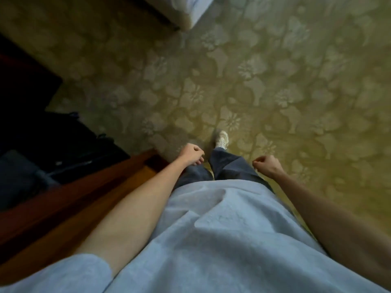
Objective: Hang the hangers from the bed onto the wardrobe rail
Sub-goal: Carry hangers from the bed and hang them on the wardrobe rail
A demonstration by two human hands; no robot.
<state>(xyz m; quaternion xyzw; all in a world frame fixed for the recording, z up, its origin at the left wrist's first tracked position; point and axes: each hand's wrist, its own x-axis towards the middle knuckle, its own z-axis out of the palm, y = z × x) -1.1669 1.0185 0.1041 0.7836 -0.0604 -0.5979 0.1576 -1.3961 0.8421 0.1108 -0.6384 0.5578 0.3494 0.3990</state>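
Observation:
I look straight down at my body and a patterned carpet. My left hand (191, 154) hangs in front of my left leg, its fingers curled in loosely with nothing in them. My right hand (267, 166) hangs beside my right leg, also curled into a loose fist and holding nothing. A corner of the bed (186, 12) with white bedding shows at the top edge, well ahead of me. No hanger and no wardrobe rail are in view.
A reddish wooden furniture edge (88, 187) runs along my left side, touching distance from my left arm. Dark bags or luggage (53, 144) lie beyond it at the left. Yellow-green floral carpet (296, 92) spreads ahead and to the right. One white shoe (222, 140) is stepping forward.

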